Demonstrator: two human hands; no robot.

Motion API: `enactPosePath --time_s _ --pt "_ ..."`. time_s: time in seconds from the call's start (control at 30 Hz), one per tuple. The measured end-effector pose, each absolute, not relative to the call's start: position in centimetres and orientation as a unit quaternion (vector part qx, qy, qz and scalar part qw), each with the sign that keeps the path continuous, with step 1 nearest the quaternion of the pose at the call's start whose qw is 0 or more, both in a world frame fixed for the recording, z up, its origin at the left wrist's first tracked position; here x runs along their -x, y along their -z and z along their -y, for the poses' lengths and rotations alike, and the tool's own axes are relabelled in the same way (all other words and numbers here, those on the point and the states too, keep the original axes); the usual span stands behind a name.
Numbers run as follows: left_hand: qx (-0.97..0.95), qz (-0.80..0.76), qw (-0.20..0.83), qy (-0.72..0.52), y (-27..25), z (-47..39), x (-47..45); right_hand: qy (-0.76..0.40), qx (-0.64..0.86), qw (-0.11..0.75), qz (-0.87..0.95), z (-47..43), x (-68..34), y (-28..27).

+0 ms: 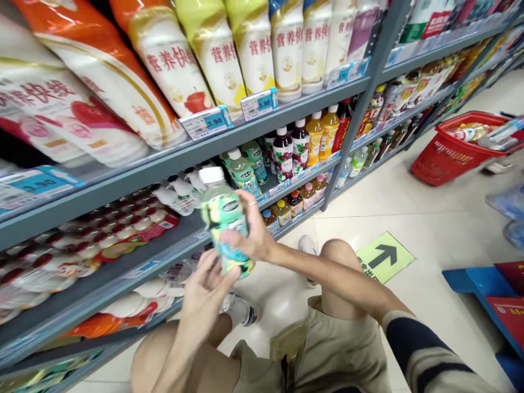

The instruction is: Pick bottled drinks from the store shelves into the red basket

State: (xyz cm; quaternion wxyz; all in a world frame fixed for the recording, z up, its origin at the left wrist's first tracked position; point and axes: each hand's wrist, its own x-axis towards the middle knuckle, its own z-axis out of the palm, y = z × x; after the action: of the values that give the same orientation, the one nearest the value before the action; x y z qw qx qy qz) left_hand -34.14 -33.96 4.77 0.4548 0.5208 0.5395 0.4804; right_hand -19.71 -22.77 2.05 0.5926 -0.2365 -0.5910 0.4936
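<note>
A drink bottle [224, 210] with a white cap and a green-and-yellow label is held upright, slightly tilted, in front of the shelves. My right hand [249, 229] wraps round its right side, thumb across the label. Beneath it, my left hand [210, 278] supports the bottom with thumb and fingers. On the shelf just behind stand similar green-labelled bottles [243, 172]. White bottles with dark caps [180, 194] are to the left of the held one.
Large milk-drink bottles [223, 57] line the upper shelf above price tags [207, 123]. Packed small bottles [90, 240] fill the shelf at left. A red basket [444, 155] with goods stands on the floor at right, beyond a green arrow sign [387, 256]. A blue stand [483, 289] juts in at right.
</note>
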Motion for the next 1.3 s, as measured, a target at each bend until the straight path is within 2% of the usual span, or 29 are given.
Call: enactPosePath --time_s 0.1,0.23,0.6,0.83,1.1,1.3 --pt "-0.542 -0.473 0.518 -0.463 -5.1 28.4 31.0 -0.421 0.277 0.649 0.570 20.3 15.8 -2.9" --pt "-0.587 -0.397 0.561 -0.428 -6.3 22.4 28.3 -0.368 0.325 0.667 0.560 18.0 12.1 -3.3" --pt "-0.589 -0.337 0.583 -0.448 -3.5 18.8 26.4 -0.306 0.337 0.613 0.645 15.4 7.6 -2.9" --pt "-0.659 -0.381 0.468 -0.448 -4.1 16.8 25.6 -0.304 0.366 0.526 0.705 14.5 4.0 -2.7" --pt "-0.720 -0.471 0.178 -0.478 -3.7 15.1 24.3 -0.240 0.361 0.580 0.689 13.3 5.2 -1.6" --pt "-0.689 -0.490 0.207 -0.492 -2.1 15.3 24.0 -0.236 0.354 0.577 0.697 12.1 6.7 -0.7"
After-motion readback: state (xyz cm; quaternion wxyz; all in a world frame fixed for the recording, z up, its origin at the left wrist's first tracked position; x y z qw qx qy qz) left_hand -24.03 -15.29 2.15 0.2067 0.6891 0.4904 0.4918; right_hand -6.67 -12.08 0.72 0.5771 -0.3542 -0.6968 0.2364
